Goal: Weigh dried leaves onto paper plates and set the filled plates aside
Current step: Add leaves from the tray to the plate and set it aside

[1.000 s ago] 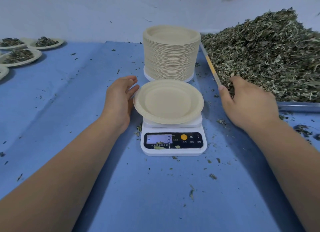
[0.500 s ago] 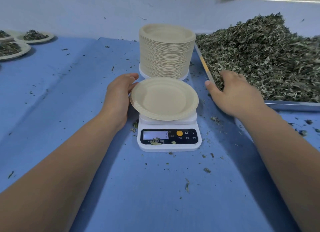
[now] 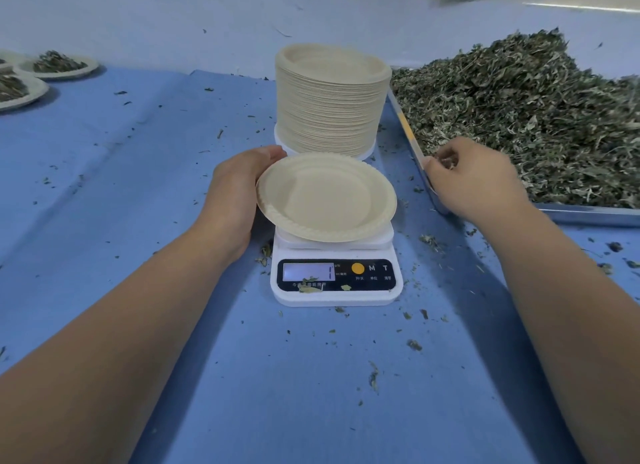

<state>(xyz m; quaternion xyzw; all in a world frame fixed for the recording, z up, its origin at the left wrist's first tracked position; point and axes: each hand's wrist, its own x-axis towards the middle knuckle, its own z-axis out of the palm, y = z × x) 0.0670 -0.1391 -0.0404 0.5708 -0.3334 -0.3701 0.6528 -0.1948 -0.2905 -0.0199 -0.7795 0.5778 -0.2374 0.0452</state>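
Note:
An empty paper plate sits on the white digital scale in the middle of the blue table. My left hand rests against the plate's left rim with relaxed fingers. My right hand is curled at the near left corner of the metal tray. Its fingers pinch a small bunch of dried leaves from the big pile. The scale's display is lit, and I cannot read the number clearly.
A tall stack of empty paper plates stands right behind the scale. Filled plates lie at the far left edge. Leaf crumbs are scattered over the blue cloth around the scale and tray.
My right hand moved from lying flat on the pile's edge to curling its fingers around some leaves. My left hand stayed at the plate's rim. The view shifted slightly.

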